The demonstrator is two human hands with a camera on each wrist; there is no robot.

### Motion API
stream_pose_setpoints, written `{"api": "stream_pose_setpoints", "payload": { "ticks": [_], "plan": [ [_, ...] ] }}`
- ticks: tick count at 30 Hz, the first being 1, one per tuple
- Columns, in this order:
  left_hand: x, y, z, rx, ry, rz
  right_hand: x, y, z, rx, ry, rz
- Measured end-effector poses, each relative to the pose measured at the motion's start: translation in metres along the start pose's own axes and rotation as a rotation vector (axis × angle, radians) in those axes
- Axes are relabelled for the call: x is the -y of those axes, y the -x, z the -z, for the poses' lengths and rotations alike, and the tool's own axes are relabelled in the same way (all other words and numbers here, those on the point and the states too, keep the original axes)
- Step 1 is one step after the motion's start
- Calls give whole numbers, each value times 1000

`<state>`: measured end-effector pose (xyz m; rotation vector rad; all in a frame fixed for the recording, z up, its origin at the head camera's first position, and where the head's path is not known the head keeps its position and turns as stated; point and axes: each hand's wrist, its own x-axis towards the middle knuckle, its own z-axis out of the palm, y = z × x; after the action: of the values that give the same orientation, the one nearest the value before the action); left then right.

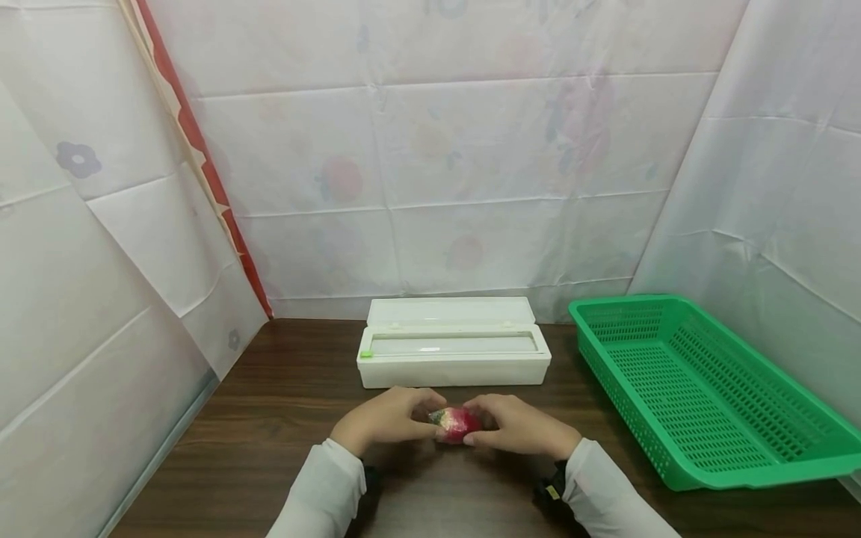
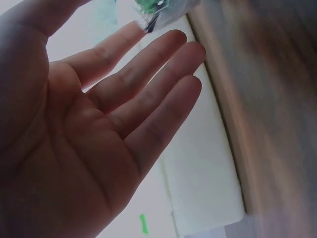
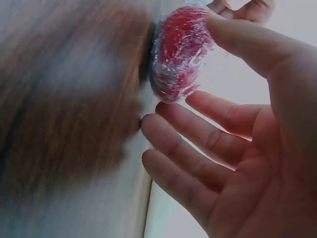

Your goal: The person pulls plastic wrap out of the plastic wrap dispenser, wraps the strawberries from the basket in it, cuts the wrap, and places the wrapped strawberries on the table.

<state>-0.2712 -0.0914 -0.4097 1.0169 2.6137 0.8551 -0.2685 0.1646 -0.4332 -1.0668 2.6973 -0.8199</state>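
A rounded red item with a green end, wrapped in shiny clear cling film [image 1: 457, 424], is between my two hands low over the table. Its red part in film [image 3: 179, 52] fills the top of the right wrist view. My right hand [image 1: 521, 424] pinches the red end between thumb and index finger, the other fingers stretched out beneath. At the green end, my left hand [image 1: 386, 420] pinches the film with thumb and index fingertip. Only a bit of the green end [image 2: 153, 6] shows in the left wrist view, where the remaining fingers extend loosely.
Just beyond the hands stands a long white box [image 1: 454, 371], its lid [image 1: 451, 310] raised and a small green tab [image 1: 366, 353] at its left. A green plastic basket [image 1: 673, 456] occupies the right side of the dark wooden table [image 1: 269, 448]. Pale sheets [image 1: 430, 164] enclose the back and sides.
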Motion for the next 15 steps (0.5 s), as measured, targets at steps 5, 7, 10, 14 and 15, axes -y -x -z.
{"api": "stream_pose_setpoints", "payload": {
  "ticks": [5,7,10,14,15],
  "plan": [
    [-1,1,5,-4,17,-1,0,1,3,-14,28,-20],
    [-2,1,7,-4,17,1,0,2,4,-23,27,-35],
    [-3,3,9,-8,14,13,0,4,6,-45,23,-55],
    [-3,5,13,-28,5,35,0,8,8,-83,45,-68],
    [-3,6,14,-36,-2,37,0,8,9,-94,65,-69]
  ]
}}
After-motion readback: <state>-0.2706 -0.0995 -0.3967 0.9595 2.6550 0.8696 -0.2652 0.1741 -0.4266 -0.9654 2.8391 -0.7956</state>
